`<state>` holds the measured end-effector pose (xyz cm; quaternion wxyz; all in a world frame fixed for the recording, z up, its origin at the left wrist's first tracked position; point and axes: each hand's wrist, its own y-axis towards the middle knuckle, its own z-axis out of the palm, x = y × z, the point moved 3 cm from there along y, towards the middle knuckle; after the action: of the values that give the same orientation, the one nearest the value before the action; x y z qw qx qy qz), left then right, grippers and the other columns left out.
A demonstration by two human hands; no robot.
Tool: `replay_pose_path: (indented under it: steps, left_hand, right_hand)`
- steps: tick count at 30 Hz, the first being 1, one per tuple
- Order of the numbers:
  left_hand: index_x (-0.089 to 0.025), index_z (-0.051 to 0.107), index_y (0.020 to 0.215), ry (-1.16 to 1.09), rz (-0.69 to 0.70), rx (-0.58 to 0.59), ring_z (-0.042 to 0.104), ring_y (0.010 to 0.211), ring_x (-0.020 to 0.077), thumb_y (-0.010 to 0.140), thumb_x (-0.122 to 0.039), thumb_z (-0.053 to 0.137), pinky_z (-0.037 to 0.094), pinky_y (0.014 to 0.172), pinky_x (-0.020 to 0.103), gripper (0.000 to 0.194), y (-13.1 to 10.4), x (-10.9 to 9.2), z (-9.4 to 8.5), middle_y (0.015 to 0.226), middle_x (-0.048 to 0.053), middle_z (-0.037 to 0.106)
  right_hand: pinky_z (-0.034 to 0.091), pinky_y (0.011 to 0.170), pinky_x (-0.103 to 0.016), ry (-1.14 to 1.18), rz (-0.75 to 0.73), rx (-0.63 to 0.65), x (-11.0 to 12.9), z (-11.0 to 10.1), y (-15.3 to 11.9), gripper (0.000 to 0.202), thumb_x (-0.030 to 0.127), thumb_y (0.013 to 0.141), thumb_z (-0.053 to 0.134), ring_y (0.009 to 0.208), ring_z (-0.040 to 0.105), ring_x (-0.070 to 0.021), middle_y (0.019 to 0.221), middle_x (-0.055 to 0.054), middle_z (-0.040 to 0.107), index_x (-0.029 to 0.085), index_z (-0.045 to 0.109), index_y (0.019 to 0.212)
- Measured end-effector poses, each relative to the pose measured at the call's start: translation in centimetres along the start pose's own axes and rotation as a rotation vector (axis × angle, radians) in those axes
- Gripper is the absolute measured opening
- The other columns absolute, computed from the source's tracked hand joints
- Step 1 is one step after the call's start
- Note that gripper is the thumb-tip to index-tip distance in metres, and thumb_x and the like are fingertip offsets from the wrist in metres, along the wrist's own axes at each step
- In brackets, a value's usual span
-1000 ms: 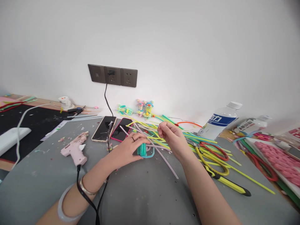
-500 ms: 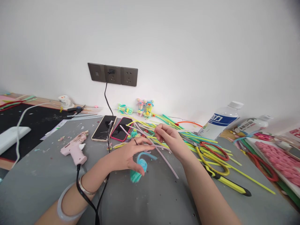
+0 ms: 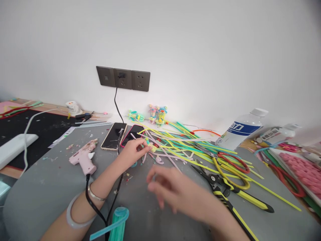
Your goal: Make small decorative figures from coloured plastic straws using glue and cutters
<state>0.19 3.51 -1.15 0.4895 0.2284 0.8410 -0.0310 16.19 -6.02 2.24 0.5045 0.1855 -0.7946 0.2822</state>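
Observation:
My left hand [image 3: 136,150] is pinched at a small yellow-green and teal pipe-cleaner piece [image 3: 148,143], beside the red-cased phone. My right hand [image 3: 175,190], blurred by motion, hangs over the table's middle with thumb and fingers apart and nothing visible between them. At the bottom edge lies a teal bundle of pipe cleaner [image 3: 117,226], a blue strip curled over its top. A lilac coil [image 3: 159,160] rests between the hands, in front of a heap of loose pipe cleaners [image 3: 185,142].
A pink glue gun [image 3: 84,157] lies left, its black cord passing under my left forearm. Pliers [image 3: 218,184] and red-and-yellow-handled scissors [image 3: 233,164] are on the right. Behind are two phones [image 3: 114,135], small pipe-cleaner figures [image 3: 162,115] and a bottle [image 3: 240,130].
My left hand has moved up and away to the small yellow-green piece. My right hand has come down toward me. The teal bundle has gone from under my left hand to the front edge.

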Motion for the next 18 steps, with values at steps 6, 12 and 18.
replay_pose_path:
  steps: [6,12,18]
  left_hand:
    - [-0.019,0.048,0.065,-0.012,-0.026,0.019,0.054,0.056,0.0127,0.091,-0.045,0.053,0.038,0.056,0.023,0.037,-0.1,-0.1,-0.1,0.060,-0.004,0.048]
    - [-0.018,0.051,0.064,-0.149,-0.064,0.000,0.054,0.056,0.0128,0.091,-0.050,0.049,0.040,0.057,0.024,0.042,-0.2,-0.3,-0.3,0.060,-0.003,0.052]
    - [-0.020,0.044,0.065,-0.198,-0.052,-0.059,0.045,0.053,0.0119,0.098,-0.050,0.035,0.035,0.054,0.024,0.045,-0.3,-0.1,-0.2,0.057,-0.004,0.043]
  right_hand:
    - [0.032,0.048,-0.020,-0.294,-0.094,0.015,-1.1,8.9,1.0,0.039,0.018,0.076,0.070,0.050,0.052,-0.0132,0.060,0.004,0.061,0.026,0.064,0.113]
    - [0.033,0.053,-0.018,-0.193,-0.283,-0.233,-0.9,6.6,2.0,0.011,0.013,0.086,0.057,0.053,0.049,-0.0096,0.062,0.004,0.057,0.021,0.061,0.079]
    - [0.034,0.055,-0.021,-0.087,-0.260,-0.423,-0.2,-1.9,1.2,0.013,0.022,0.092,0.053,0.056,0.048,-0.0108,0.061,0.004,0.057,0.020,0.057,0.080]
